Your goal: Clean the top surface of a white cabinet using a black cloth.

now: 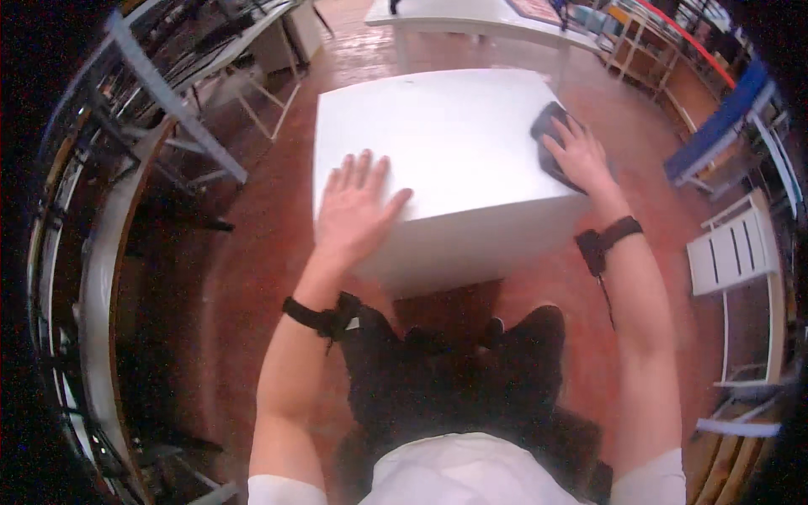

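A person leans over a white surface (454, 143), the left hand (353, 210) pressed flat at its 7 o'clock corner, fingers spread, grip released and holding nothing. The right hand (579, 156) lies on a dark cloth (549, 126) at the 3 o'clock edge, fingers flat on it rather than clenched. Black straps circle both wrists. A white slatted chair (734, 252) stands well apart at 4 o'clock.

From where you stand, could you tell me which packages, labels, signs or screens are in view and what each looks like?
White box-like block: centre, in front of the person, plain top, no label showing.
Dark cloth: on the block's right edge, under the right hand.
Left hand: flat on the block's near left corner.
No signs or screens can be made out.
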Demonstrator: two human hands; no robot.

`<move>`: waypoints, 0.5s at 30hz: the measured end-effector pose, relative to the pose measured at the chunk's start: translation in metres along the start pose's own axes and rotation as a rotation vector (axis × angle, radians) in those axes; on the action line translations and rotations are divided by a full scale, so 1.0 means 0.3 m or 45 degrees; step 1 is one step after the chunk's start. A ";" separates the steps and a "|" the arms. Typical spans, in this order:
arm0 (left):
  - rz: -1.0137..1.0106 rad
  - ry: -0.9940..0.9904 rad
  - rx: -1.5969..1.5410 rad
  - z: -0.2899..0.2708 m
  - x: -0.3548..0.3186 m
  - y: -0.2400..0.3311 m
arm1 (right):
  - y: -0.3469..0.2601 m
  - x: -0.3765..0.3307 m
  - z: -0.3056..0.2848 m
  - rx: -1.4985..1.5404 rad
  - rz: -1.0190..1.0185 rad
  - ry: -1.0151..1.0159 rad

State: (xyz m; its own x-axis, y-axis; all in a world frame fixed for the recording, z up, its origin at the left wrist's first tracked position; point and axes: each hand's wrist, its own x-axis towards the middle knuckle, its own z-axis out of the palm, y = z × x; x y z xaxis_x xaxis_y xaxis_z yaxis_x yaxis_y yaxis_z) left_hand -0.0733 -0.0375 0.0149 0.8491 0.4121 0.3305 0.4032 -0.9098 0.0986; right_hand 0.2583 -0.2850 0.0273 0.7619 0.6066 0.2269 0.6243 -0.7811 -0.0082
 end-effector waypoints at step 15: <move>0.117 0.014 0.166 0.104 0.298 -0.253 | -0.153 -0.033 0.035 -0.069 0.061 0.126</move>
State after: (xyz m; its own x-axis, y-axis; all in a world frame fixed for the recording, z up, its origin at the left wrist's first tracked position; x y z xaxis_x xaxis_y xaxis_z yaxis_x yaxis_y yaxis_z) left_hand -0.0174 0.0699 0.0077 0.8810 0.3263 0.3426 0.3655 -0.9292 -0.0549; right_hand 0.2239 -0.2537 0.0152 0.7685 0.5527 0.3224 0.5751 -0.8175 0.0303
